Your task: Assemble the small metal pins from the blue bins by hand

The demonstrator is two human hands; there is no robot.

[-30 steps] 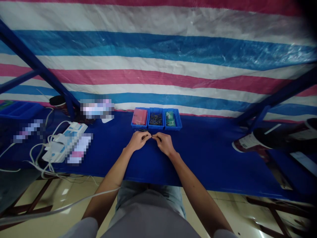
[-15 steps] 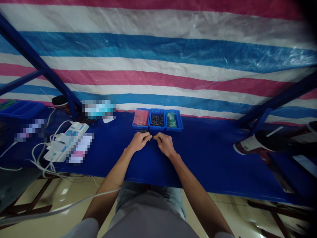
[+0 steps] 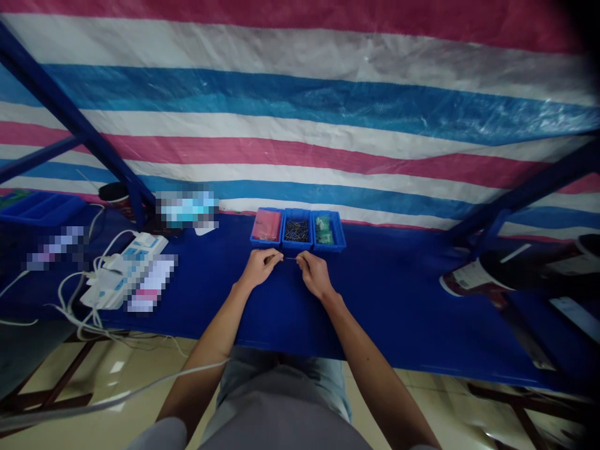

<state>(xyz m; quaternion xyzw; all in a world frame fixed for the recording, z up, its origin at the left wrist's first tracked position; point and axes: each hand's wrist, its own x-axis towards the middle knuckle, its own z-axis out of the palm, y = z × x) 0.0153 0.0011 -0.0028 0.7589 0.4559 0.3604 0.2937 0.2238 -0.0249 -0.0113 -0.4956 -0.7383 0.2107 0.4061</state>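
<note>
My left hand [image 3: 260, 266] is closed in a pinch just in front of the blue bins, and what its fingertips hold is too small to make out. Facing it, my right hand [image 3: 315, 273] pinches a thin, dark, pin-like piece [image 3: 291, 258] that points toward the left fingertips. A small gap separates the two hands. Behind them stand three small blue bins side by side. The left bin has pink plastic bags [image 3: 267, 225], the middle one many loose dark metal pins or screws [image 3: 297, 230], the right one green-and-clear packets [image 3: 323, 230].
A white power strip [image 3: 126, 269] with tangled cables lies on the blue tabletop [image 3: 389, 300] to the left. Farther left is a blue divided tray [image 3: 44, 207]. A dark tub [image 3: 478, 275] stands at the right. A striped tarp [image 3: 300, 100] hangs behind the table.
My hands have drawn slightly apart, and the thin piece now shows in the gap between them. The bins have not moved on the table.
</note>
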